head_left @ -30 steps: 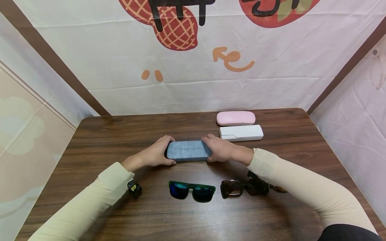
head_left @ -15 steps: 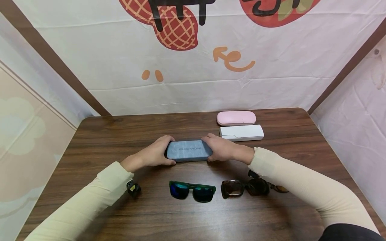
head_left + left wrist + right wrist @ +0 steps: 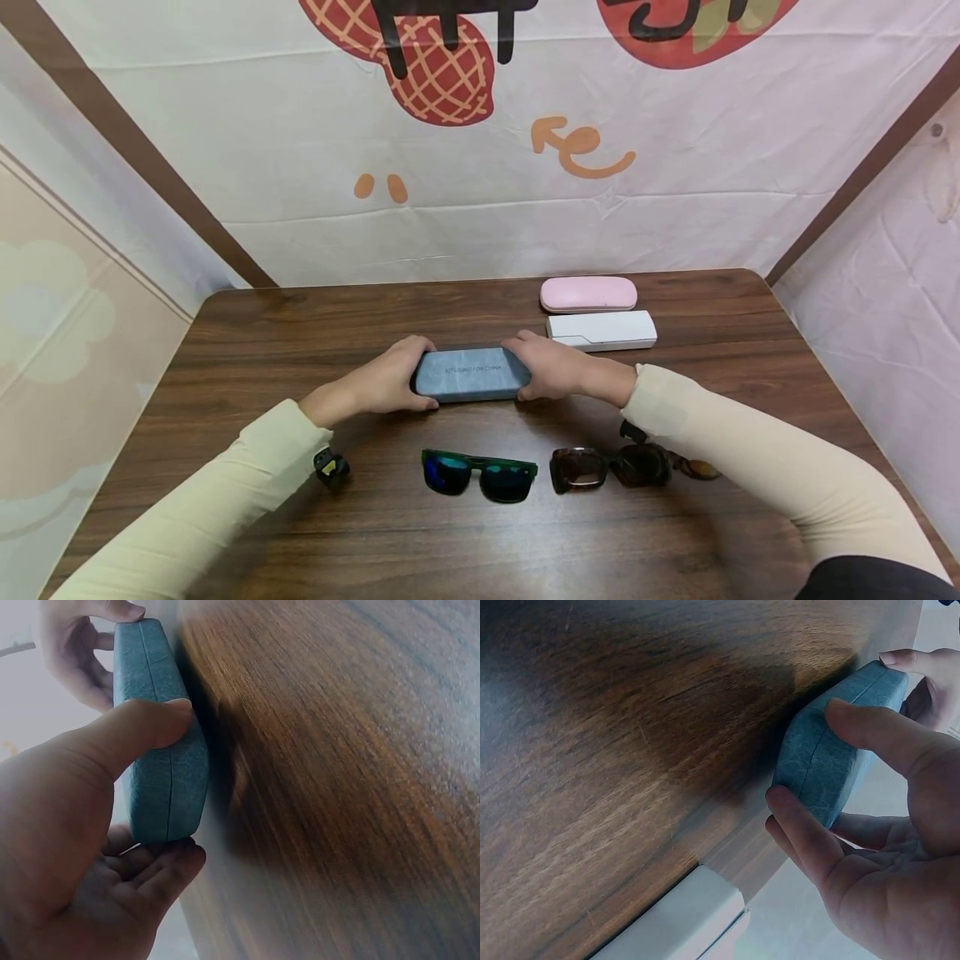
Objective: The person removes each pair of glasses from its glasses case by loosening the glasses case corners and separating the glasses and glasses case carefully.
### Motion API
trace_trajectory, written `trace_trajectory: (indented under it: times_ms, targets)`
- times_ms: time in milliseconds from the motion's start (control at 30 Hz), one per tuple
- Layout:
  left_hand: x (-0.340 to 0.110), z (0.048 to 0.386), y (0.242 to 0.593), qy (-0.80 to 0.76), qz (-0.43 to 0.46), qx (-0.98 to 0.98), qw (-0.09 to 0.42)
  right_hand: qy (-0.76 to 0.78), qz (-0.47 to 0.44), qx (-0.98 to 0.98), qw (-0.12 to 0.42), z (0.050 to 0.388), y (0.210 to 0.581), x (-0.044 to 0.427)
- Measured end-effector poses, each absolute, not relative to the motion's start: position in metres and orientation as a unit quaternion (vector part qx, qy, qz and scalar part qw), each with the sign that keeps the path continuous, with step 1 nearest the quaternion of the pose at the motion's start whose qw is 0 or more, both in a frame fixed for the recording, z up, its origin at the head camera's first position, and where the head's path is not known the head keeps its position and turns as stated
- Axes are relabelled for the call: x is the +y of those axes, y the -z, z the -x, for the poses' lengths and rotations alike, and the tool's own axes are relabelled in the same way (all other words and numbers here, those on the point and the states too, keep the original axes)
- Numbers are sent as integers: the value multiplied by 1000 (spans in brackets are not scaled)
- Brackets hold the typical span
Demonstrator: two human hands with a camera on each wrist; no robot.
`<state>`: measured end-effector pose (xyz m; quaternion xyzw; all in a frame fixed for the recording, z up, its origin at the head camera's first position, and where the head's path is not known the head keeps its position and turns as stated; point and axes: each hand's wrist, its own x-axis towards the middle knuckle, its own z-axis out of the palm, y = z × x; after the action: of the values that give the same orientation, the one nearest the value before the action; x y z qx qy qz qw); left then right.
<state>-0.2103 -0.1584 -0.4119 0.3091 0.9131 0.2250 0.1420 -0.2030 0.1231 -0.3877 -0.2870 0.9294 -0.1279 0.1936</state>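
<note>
A blue glasses case (image 3: pixel 471 375) with dark lettering on its lid is between my two hands, its lid closed. My left hand (image 3: pixel 387 379) grips its left end and my right hand (image 3: pixel 551 368) its right end. In the left wrist view the thumb (image 3: pixel 154 724) presses the case's side (image 3: pixel 154 787) across the seam, with the fingers curled at its end. The right wrist view shows the same hold, thumb (image 3: pixel 862 724) on the front side and fingers at the end of the case (image 3: pixel 817 761). Sunglasses with green frames (image 3: pixel 478 477) lie nearer me.
Behind my right hand lie a white glasses case (image 3: pixel 602 331) and a pink one (image 3: pixel 588 294). Brown tortoiseshell sunglasses (image 3: pixel 577 470) and dark-lensed ones (image 3: pixel 641 465) lie front right, partly near my right sleeve (image 3: pixel 720 433). The wooden table (image 3: pixel 247 350) meets a printed cloth wall (image 3: pixel 465 242) behind.
Both hands keep the same hold on the blue glasses case, which stays in almost the same place. The view and the right forearm have shifted very slightly.
</note>
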Motion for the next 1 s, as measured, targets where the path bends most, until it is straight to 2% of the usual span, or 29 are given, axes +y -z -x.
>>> trace_trajectory:
  times_ms: [1000]
  targets:
    - [-140,198,395,-211,-319,913,145,136,288,927,199,196,372,144]
